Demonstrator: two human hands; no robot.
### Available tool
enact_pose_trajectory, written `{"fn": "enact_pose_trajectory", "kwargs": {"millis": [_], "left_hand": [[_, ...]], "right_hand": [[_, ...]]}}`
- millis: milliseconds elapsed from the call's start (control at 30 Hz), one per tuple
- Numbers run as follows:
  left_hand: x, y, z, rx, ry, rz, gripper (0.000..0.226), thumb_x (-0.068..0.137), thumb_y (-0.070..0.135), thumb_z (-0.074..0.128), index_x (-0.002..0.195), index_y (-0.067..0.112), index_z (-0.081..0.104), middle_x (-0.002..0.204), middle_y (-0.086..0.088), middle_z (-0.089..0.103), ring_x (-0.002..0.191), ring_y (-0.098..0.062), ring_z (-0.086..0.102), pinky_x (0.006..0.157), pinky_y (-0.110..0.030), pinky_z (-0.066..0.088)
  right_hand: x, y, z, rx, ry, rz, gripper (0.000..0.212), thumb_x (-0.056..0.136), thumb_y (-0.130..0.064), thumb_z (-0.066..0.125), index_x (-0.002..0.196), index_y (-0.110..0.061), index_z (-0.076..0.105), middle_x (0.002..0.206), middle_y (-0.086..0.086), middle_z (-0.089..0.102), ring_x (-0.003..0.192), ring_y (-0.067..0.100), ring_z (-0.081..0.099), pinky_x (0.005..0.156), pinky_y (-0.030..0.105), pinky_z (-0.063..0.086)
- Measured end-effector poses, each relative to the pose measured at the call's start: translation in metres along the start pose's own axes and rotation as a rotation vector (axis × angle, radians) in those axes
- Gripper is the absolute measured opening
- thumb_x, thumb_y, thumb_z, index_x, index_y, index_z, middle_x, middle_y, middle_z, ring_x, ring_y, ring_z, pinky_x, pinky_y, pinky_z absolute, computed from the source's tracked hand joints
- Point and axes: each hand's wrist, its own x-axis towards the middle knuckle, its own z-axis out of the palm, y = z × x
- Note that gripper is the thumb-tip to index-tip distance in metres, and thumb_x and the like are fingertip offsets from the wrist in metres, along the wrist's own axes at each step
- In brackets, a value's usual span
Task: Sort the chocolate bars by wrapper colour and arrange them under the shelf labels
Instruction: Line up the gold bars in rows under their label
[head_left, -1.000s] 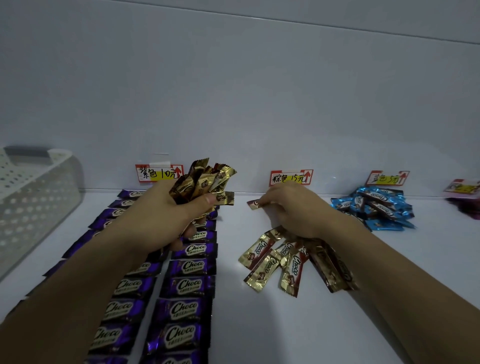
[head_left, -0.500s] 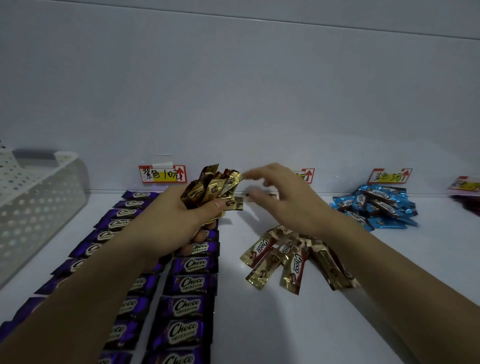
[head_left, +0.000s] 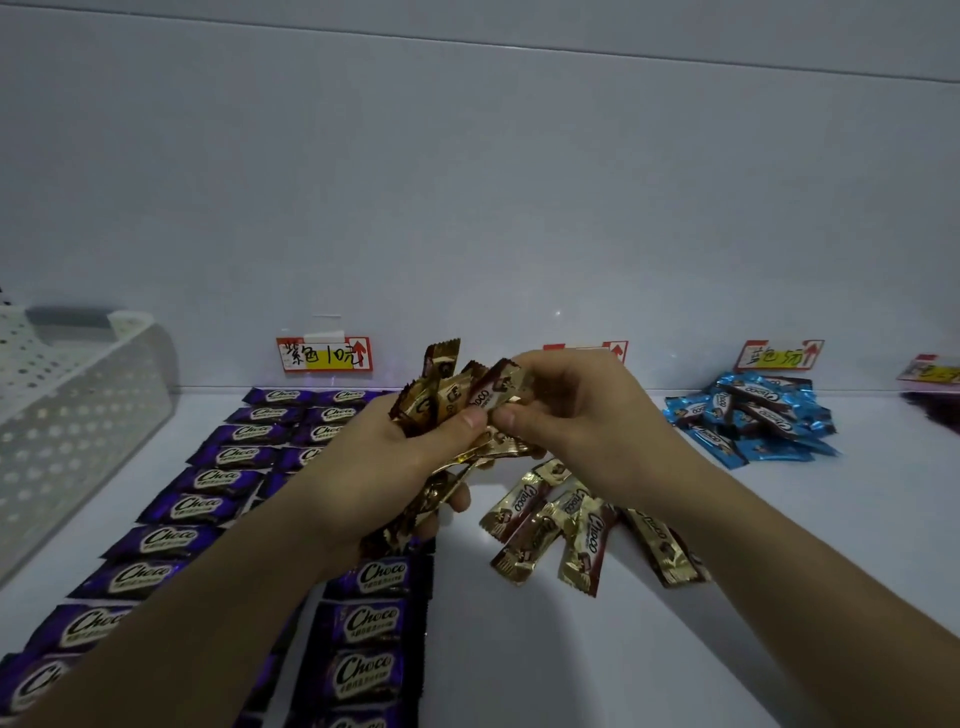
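Head view: gold-brown bars being taken one by one from a bunch held in the hand.

The bunch of gold-brown bars is clenched in the left hand, above the shelf and left of centre; the right hand pinches one bar at the top of this bunch. Below the right hand, a few gold-brown bars lie fanned on the shelf, not yet in order. On the left, the purple bars already lie in two neat columns under the purple label. Far right, the blue bars are only a loose heap under their label, so I judge the task about half done.
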Motion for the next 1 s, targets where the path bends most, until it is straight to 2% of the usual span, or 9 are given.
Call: {"fn": "enact_pose_trajectory", "kwargs": {"millis": [133, 233, 433, 533, 633, 700, 767, 900, 1000], "left_hand": [[-0.001, 0.001, 0.003, -0.068, 0.064, 0.020, 0.024, 0.095, 0.031, 0.063, 0.104, 0.010, 0.070, 0.070, -0.010, 0.070, 0.055, -0.018, 0.059, 0.044, -0.027, 0.045], [-0.001, 0.001, 0.002, -0.062, 0.113, 0.025, 0.024, 0.095, 0.032, 0.063, 0.100, 0.010, 0.071, 0.063, -0.009, 0.066, 0.049, -0.016, 0.056, 0.043, -0.027, 0.044], [0.001, -0.001, -0.004, -0.098, 0.135, 0.026, 0.025, 0.094, 0.033, 0.065, 0.106, 0.012, 0.071, 0.078, -0.009, 0.071, 0.061, -0.020, 0.057, 0.045, -0.027, 0.043], [0.002, -0.001, -0.004, -0.130, 0.131, 0.025, 0.023, 0.094, 0.031, 0.065, 0.106, 0.012, 0.070, 0.085, -0.011, 0.073, 0.061, -0.020, 0.056, 0.043, -0.026, 0.041], [0.002, -0.002, -0.006, -0.141, 0.130, 0.013, 0.024, 0.094, 0.031, 0.065, 0.108, 0.012, 0.069, 0.086, -0.012, 0.073, 0.060, -0.019, 0.056, 0.042, -0.026, 0.041], [0.003, -0.003, -0.007, -0.128, 0.133, 0.016, 0.025, 0.094, 0.032, 0.065, 0.110, 0.013, 0.069, 0.087, -0.011, 0.074, 0.060, -0.019, 0.057, 0.042, -0.026, 0.042], [0.004, -0.004, -0.008, -0.131, 0.139, 0.022, 0.025, 0.094, 0.033, 0.065, 0.111, 0.014, 0.069, 0.089, -0.012, 0.074, 0.060, -0.019, 0.056, 0.042, -0.026, 0.042], [0.010, -0.010, -0.013, -0.070, 0.171, 0.060, 0.031, 0.090, 0.037, 0.067, 0.109, 0.012, 0.070, 0.096, -0.015, 0.075, 0.064, -0.015, 0.063, 0.045, -0.022, 0.046], [0.015, -0.017, -0.016, -0.031, 0.187, 0.089, 0.043, 0.082, 0.048, 0.071, 0.109, 0.014, 0.071, 0.099, -0.011, 0.076, 0.070, -0.012, 0.068, 0.050, -0.019, 0.047]], "right_hand": [[-0.002, -0.008, -0.003, 0.191, 0.051, 0.118, 0.039, 0.081, -0.005, 0.078, 0.118, -0.013, 0.068, 0.084, 0.011, 0.075, 0.074, 0.027, 0.075, 0.070, 0.037, 0.063], [-0.004, -0.011, -0.014, 0.228, -0.002, 0.174, 0.040, 0.079, 0.001, 0.079, 0.113, -0.017, 0.068, 0.091, 0.007, 0.078, 0.079, 0.024, 0.076, 0.075, 0.036, 0.063], [-0.005, -0.005, -0.030, -0.004, -0.205, 0.130, 0.032, 0.082, 0.002, 0.077, 0.107, -0.018, 0.075, 0.090, 0.003, 0.076, 0.083, 0.015, 0.072, 0.079, 0.027, 0.060], [-0.001, 0.013, -0.040, -0.255, -0.002, -0.017, 0.020, 0.083, -0.010, 0.079, 0.093, -0.026, 0.077, 0.091, -0.010, 0.074, 0.090, 0.007, 0.067, 0.082, 0.026, 0.057], [0.002, 0.038, -0.052, -0.560, 0.178, -0.159, 0.012, 0.082, -0.021, 0.081, 0.090, -0.031, 0.078, 0.095, -0.017, 0.071, 0.093, 0.000, 0.061, 0.078, 0.013, 0.045], [0.007, 0.056, -0.059, -0.638, 0.202, -0.117, 0.011, 0.083, -0.020, 0.081, 0.090, -0.028, 0.080, 0.091, -0.012, 0.070, 0.082, 0.002, 0.061, 0.072, 0.012, 0.046], [0.013, 0.073, -0.061, -0.710, 0.189, -0.017, 0.011, 0.084, -0.017, 0.080, 0.090, -0.026, 0.080, 0.090, -0.008, 0.071, 0.077, 0.005, 0.061, 0.075, 0.025, 0.054], [0.021, 0.091, -0.057, -0.898, 0.118, 0.270, 0.011, 0.087, -0.029, 0.075, 0.094, -0.035, 0.080, 0.102, -0.007, 0.072, 0.088, 0.015, 0.063, 0.079, 0.032, 0.058], [0.022, 0.097, -0.056, -0.896, 0.089, 0.333, 0.016, 0.090, -0.025, 0.069, 0.100, -0.032, 0.080, 0.102, -0.004, 0.073, 0.088, 0.017, 0.064, 0.082, 0.032, 0.059]]}}
